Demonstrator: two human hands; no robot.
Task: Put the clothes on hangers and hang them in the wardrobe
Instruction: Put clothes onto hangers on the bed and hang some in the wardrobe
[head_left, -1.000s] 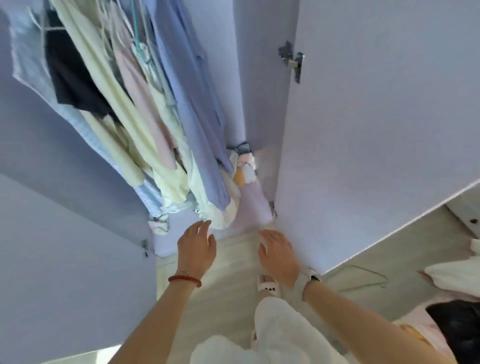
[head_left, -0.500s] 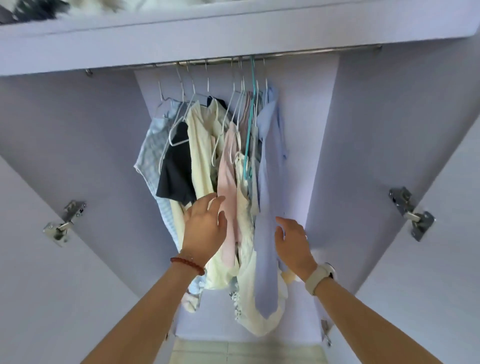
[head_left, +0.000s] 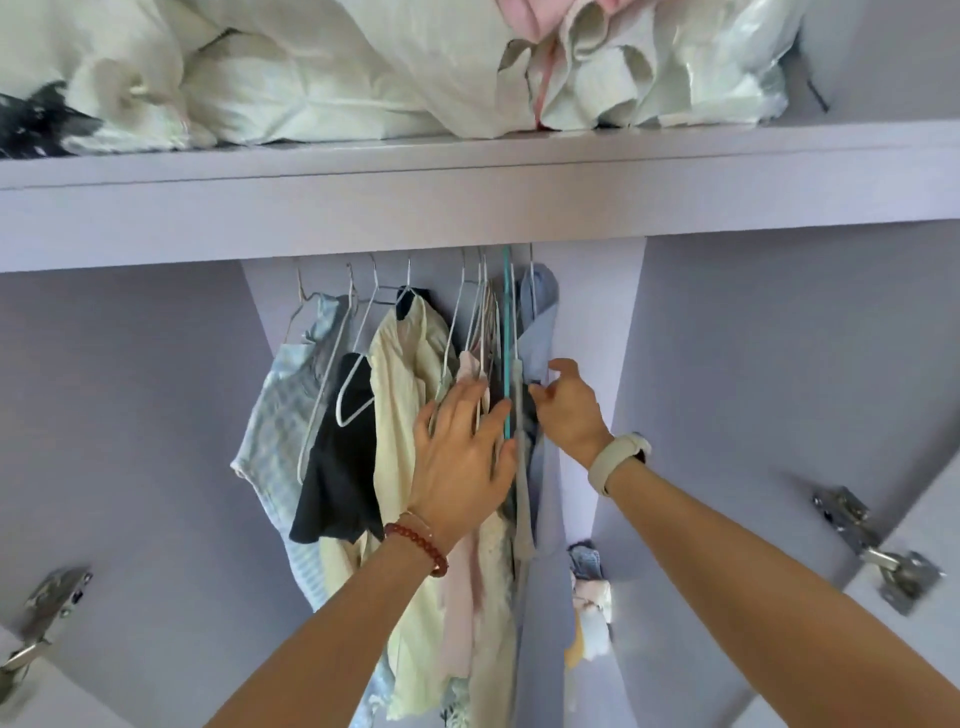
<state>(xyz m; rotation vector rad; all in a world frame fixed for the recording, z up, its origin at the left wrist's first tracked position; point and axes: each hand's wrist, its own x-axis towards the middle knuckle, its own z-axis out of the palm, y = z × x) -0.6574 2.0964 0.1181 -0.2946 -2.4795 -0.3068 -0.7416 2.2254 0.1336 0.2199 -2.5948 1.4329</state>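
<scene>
Several garments hang on wire hangers inside the lilac wardrobe (head_left: 753, 364): a light blue checked top (head_left: 275, 415), a black top (head_left: 337, 467), a cream shirt (head_left: 405, 395), a pale pink piece (head_left: 462, 597) and a light blue shirt (head_left: 540, 332) at the right end. A teal hanger (head_left: 506, 353) hangs among them. My left hand (head_left: 462, 457) presses flat with spread fingers against the cream and pink clothes. My right hand (head_left: 569, 410) pinches the blue shirt near its shoulder. The rail is hidden behind the shelf's front board.
A shelf (head_left: 467, 208) above holds white bedding (head_left: 311, 73) and a clear plastic bag (head_left: 727, 78). Both doors stand open, with metal hinges at the left (head_left: 47, 603) and right (head_left: 878, 545). A small bundle of cloth (head_left: 589, 597) lies low at the right inner wall.
My view has tilted up from the floor to the shelf. Both hands rose from near the wardrobe's base up to the hangers, the left pushing clothes leftward, the right taking hold of the blue shirt.
</scene>
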